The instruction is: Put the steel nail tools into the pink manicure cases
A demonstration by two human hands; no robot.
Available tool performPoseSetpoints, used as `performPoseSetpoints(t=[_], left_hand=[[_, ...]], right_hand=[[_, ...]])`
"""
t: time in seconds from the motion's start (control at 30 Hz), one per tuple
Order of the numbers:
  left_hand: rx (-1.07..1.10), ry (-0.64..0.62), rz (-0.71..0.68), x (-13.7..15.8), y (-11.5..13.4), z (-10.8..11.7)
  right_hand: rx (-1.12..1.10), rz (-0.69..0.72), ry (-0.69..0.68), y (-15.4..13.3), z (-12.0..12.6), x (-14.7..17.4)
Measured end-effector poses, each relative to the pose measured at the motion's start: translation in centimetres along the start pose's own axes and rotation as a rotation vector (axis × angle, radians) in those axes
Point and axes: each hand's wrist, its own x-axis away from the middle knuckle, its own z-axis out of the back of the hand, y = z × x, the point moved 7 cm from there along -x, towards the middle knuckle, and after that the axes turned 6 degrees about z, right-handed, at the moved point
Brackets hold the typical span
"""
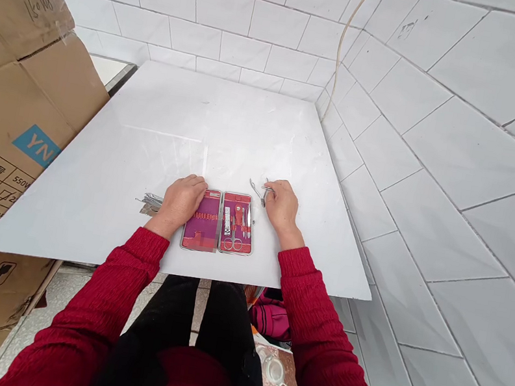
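An open manicure case (200, 234) with a purple and red lining lies on the white table in front of me. Its right half holds small scissors (233, 241), a nail clipper (227, 219) and slim tools under straps; empty loops run across the left half. My left hand (183, 200) has its fingers curled over the case's upper left edge. Just past the right half, my right hand (282, 205) pinches silvery nippers (258, 191), their handles spread and partly hidden by the fingers. Several metal tools (152, 201) are heaped left of my left wrist.
The white table (258, 127) meets tiled walls behind and at the right. A tall cardboard box (6, 131) stands along the left side. A thin cable (340, 55) hangs in the corner. Below the table are a pink and black bag (271, 317) and a white cup-like item (274, 372).
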Motion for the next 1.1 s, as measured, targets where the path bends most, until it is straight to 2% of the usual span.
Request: performPoseSetpoints(t=[0.1,0.33,0.4,0.53,0.63,0.8,0.9,1.0,1.1], left_hand=[[-0.008,-0.002,-0.001,0.0,0.1,0.1],[-0.011,-0.011,-0.006,0.0,0.2,0.2],[-0.013,-0.016,-0.009,0.0,0.2,0.1],[-0.015,-0.013,-0.008,0.0,0.2,0.0],[-0.020,-0.007,-0.006,0.0,0.2,0.0],[-0.045,-0.002,0.000,0.0,0.3,0.1],[-0.044,-0.003,-0.005,0.1,0.4,0.1],[-0.043,-0.009,-0.008,0.1,0.4,0.1],[-0.047,-0.011,-0.003,0.1,0.3,0.1]], right_hand=[[-0.056,-0.041,-0.014,-0.3,0.2,0.3],[-0.356,-0.066,-0.253,-1.4,-1.5,1.3],[-0.439,-0.088,-0.249,-1.5,-1.5,1.3],[-0.515,-0.108,-0.152,-2.2,-0.7,1.8],[-0.438,-0.084,-0.240,-4.6,-0.7,3.2],[0.089,0.044,-0.551,-9.6,-1.5,6.1],[0.276,0.054,-0.633,-11.1,-2.0,6.6],[0.264,0.018,-0.653,-11.2,-2.1,6.9],[0.067,-0.039,-0.655,-10.2,-1.4,7.8]])
